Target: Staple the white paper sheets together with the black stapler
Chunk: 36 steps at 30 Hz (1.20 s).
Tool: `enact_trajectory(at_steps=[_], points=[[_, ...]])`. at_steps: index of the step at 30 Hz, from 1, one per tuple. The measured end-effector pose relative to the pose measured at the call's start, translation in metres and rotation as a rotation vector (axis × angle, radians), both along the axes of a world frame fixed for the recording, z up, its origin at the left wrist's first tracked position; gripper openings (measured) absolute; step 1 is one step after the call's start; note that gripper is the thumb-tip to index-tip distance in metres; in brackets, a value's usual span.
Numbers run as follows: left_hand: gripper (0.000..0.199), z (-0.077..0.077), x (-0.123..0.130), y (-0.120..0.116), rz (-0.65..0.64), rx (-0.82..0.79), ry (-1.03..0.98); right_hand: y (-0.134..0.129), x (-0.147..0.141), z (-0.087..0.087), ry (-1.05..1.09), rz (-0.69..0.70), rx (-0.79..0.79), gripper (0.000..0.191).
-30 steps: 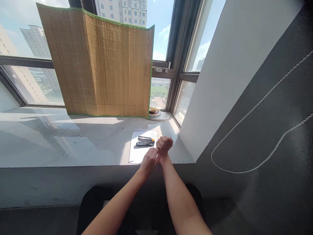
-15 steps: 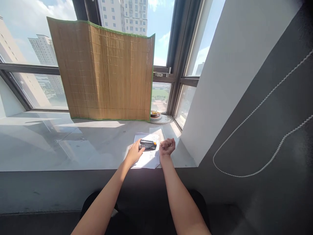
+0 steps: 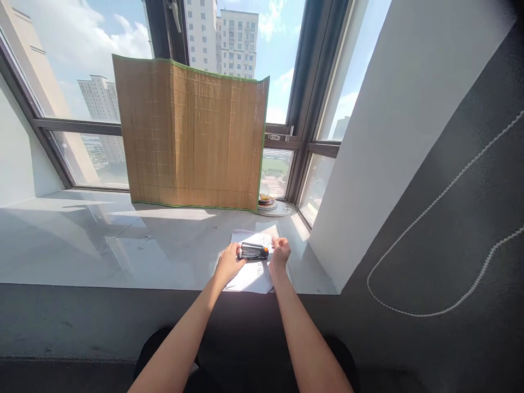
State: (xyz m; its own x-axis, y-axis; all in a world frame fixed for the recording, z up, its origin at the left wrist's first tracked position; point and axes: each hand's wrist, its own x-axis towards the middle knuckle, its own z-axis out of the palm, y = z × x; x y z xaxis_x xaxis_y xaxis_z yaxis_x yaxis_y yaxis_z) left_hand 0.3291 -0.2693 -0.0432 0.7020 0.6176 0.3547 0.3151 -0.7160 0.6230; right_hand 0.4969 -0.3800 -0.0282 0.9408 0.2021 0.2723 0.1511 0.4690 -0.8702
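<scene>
A black stapler [image 3: 252,251] with an orange spot at its right end lies across printed white sheets of paper [image 3: 245,280]. My left hand [image 3: 229,266] grips its left end, thumb at the near side and fingers at the far side. Close by the orange end is my right hand [image 3: 280,253], fingers curled and drawn together as in a pinch. Whatever those fingers hold, if anything, is too small to make out.
The sheets rest on a glossy white windowsill [image 3: 176,267] near its front edge. Behind stand a green-edged bamboo mat [image 3: 200,142] and stacked plates [image 3: 282,208]. A slanted wall and a beaded cord [image 3: 434,202] are at the right.
My right hand has turned from a fist to a pinch facing the stapler. My left hand stays on the stapler. The whole view has shifted slightly, with things now lower and further right.
</scene>
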Motion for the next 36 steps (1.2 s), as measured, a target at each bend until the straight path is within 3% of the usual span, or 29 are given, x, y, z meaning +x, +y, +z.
enact_trajectory(at_steps=[3, 7, 13, 17, 21, 30, 36], points=[[0.037, -0.004, 0.000, 0.002, -0.002, -0.065, -0.059, 0.008, -0.005, -0.008, -0.146, -0.046, -0.129, 0.028], [0.055, -0.008, -0.001, 0.007, 0.005, -0.183, -0.127, 0.013, -0.005, -0.017, -0.269, -0.098, -0.158, 0.018], [0.048, -0.006, -0.006, 0.028, 0.122, -0.503, -0.305, 0.015, 0.000, -0.022, -0.214, -0.044, -0.201, 0.012], [0.065, -0.001, -0.015, 0.035, 0.156, -0.915, -0.571, 0.016, 0.002, -0.027, -0.128, -0.004, -0.260, 0.013], [0.064, 0.002, -0.020, 0.035, 0.117, -1.267, -0.831, 0.017, 0.004, -0.031, -0.149, 0.022, -0.269, 0.021], [0.067, 0.009, -0.022, 0.036, 0.102, -1.502, -1.028, 0.012, 0.003, -0.024, -0.173, -0.070, -0.307, 0.015], [0.059, 0.011, -0.022, 0.036, 0.122, -1.538, -1.084, 0.003, 0.006, -0.020, -0.287, 0.218, -0.316, 0.021]])
